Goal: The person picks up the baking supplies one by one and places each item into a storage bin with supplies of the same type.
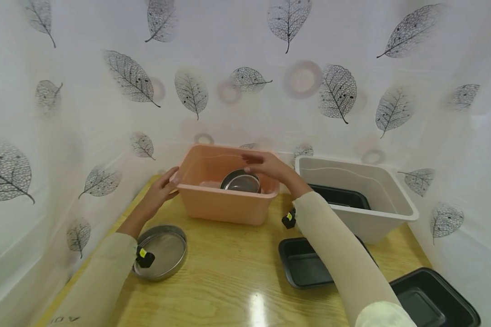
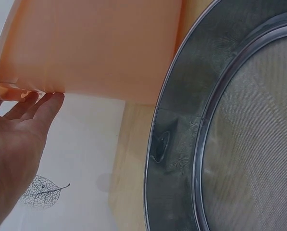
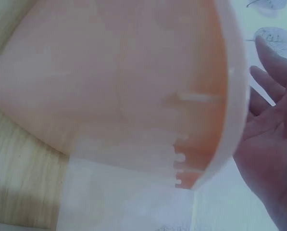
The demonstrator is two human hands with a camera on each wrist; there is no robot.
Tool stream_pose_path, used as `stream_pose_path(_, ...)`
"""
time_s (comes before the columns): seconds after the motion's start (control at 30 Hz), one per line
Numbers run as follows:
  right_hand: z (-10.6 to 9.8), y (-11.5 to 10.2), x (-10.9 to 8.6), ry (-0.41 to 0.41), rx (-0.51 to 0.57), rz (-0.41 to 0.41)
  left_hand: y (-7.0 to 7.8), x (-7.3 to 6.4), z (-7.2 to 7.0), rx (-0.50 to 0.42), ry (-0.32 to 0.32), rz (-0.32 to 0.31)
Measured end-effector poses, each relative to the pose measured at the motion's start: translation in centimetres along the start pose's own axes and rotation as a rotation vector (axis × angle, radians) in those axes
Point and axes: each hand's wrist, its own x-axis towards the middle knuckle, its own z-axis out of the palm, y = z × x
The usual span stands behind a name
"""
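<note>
My left hand point(image 1: 161, 190) holds the left end of an orange plastic bin point(image 1: 225, 206), its fingers up under the rim in the left wrist view. Over the bin's right side hovers my right hand point(image 1: 266, 164), fingers extended and holding nothing; the right wrist view has it beside the rim. Inside the bin lean round metal pieces, the front one a shallow ring-rimmed sieve or pan point(image 1: 243, 183), partly hidden by the bin's wall. A larger round sieve point(image 2: 249, 134) with fine mesh lies on the table, below my left wrist.
A light grey bin point(image 1: 376, 222) stands to the right, with a dark pan point(image 1: 343, 196) inside. Two dark rectangular baking pans, a nearer-centre pan point(image 1: 307, 268) and a corner pan point(image 1: 429, 299), lie on the wooden table point(image 1: 225, 277). Leaf-printed sheeting point(image 1: 245, 113) encloses the table.
</note>
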Motion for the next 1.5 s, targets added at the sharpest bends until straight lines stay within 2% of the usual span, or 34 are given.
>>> stream_pose_path(0.1,0.2,-0.3,-1.3,0.03,0.048,-0.029,-0.1,0.1,0.1,0.001,-0.001,0.001)
stream_pose_path(0.23,0.8,-1.3,-3.1,0.09,0.047,-0.061,0.0,0.0,0.1,0.007,0.006,-0.002)
stream_pose_path(0.4,2.3,-2.6,-5.2,0.145,0.066,-0.03,0.1,-0.1,0.1,0.009,0.011,-0.009)
stream_pose_path(0.63,5.3,-4.2,-7.5,0.149,0.107,0.002,0.1,-0.5,0.2,0.012,0.002,-0.018)
stream_pose_path(0.73,6.7,-4.7,-8.3,0.123,0.174,0.02,0.2,-0.6,0.2,0.015,0.0,-0.014)
stream_pose_path(0.87,8.6,-4.8,-9.0,0.105,0.222,0.03,0.4,-0.6,0.2,0.017,0.0,-0.014)
stream_pose_path(0.97,10.0,-4.4,-9.4,0.106,0.192,0.018,0.5,-0.6,0.1,0.014,0.0,-0.013)
stream_pose_path(1.1,12.1,-4.0,-9.9,0.094,0.212,0.023,0.6,-0.6,0.1,0.007,-0.005,-0.007)
stream_pose_path(1.3,15.7,-3.5,-10.0,0.072,0.338,0.039,0.6,-0.6,0.0,0.011,-0.008,-0.004)
stream_pose_path(1.5,19.3,-2.9,-9.8,0.065,0.382,0.087,0.8,-0.5,0.1,0.01,-0.016,-0.006)
